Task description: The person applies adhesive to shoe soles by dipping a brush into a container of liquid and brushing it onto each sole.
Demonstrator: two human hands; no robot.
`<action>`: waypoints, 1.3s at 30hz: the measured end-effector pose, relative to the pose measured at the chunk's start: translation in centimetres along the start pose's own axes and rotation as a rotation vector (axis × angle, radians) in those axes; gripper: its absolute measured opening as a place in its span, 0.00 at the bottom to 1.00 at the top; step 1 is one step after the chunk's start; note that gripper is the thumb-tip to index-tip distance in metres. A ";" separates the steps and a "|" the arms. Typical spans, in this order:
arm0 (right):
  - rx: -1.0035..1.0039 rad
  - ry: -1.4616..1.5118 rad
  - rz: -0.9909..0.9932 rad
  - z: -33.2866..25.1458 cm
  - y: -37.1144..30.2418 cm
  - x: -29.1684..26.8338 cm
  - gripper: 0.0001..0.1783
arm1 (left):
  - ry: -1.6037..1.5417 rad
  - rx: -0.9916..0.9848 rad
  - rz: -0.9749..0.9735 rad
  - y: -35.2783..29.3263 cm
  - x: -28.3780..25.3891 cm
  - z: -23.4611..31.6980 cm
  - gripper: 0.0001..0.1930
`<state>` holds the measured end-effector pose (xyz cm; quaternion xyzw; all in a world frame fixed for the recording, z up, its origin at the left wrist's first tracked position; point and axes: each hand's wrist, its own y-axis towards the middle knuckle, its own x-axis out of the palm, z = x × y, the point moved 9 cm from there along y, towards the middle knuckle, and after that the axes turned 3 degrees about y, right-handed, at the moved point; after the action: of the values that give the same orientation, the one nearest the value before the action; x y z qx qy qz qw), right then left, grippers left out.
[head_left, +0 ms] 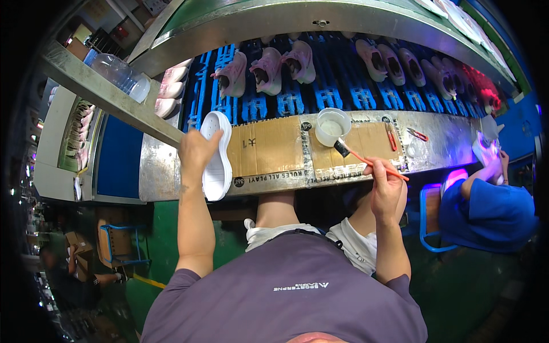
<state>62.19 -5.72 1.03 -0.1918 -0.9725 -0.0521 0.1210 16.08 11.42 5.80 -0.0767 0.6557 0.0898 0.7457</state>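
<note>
Metal counter (158, 171), topped with cardboard sheets (269, 137), runs along a conveyor with blue racks (329, 97). White shoe sole (217, 171) stands lengthwise at the cardboard's left edge, its hollow side showing; whether it touches the counter, I cannot tell. Of the hands, the left hand (199, 151) is closed on the sole's left side, thumb over the rim. The right hand (382, 186) pinches the orange handle of a dark-bristled brush (359, 156), bristles near the white tub (333, 129). Right of the tub lie red-handled snips (391, 139) and a second pair (418, 134). Dark printed lettering and round emblems run along the tape on the cardboard; a handwritten mark sits on its left part. Pale lettering with a small logo crosses the wearer's purple shirt (286, 268). Pink shoes (267, 71) stand on the racks; at right sits a co-worker in blue (492, 214).
</note>
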 end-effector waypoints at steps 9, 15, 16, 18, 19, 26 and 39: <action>-0.416 -0.756 -0.233 -5.6 6.3 4.8 0.09 | -0.243 -0.019 -0.026 -2.1 5.2 -3.7 0.42; -0.270 -1.013 -0.386 -3.5 9.6 7.8 0.13 | -0.708 0.210 0.057 -3.8 1.0 -2.1 0.43; -0.190 -1.064 -0.404 -2.7 10.0 8.0 0.13 | -0.821 0.145 -0.056 -3.8 1.9 -2.3 0.43; -0.039 -1.024 -0.431 -1.6 10.4 7.9 0.13 | -1.114 0.064 -0.300 -4.5 4.0 -1.7 0.44; -0.013 -1.020 -0.422 -1.5 10.4 7.8 0.13 | -1.184 -0.027 -0.441 -5.3 5.5 -1.5 0.41; -0.285 -0.975 -0.232 -4.1 10.2 5.3 0.11 | -2.127 0.109 -1.131 -13.7 7.2 7.0 0.54; -0.387 -0.520 -0.946 -7.3 5.0 12.0 0.09 | -2.253 -0.196 -1.686 -18.9 5.0 10.4 0.43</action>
<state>54.90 2.10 11.36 0.2389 -0.9231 -0.2288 -0.1960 31.19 -4.40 2.10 -0.3794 -0.5346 -0.3203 0.6839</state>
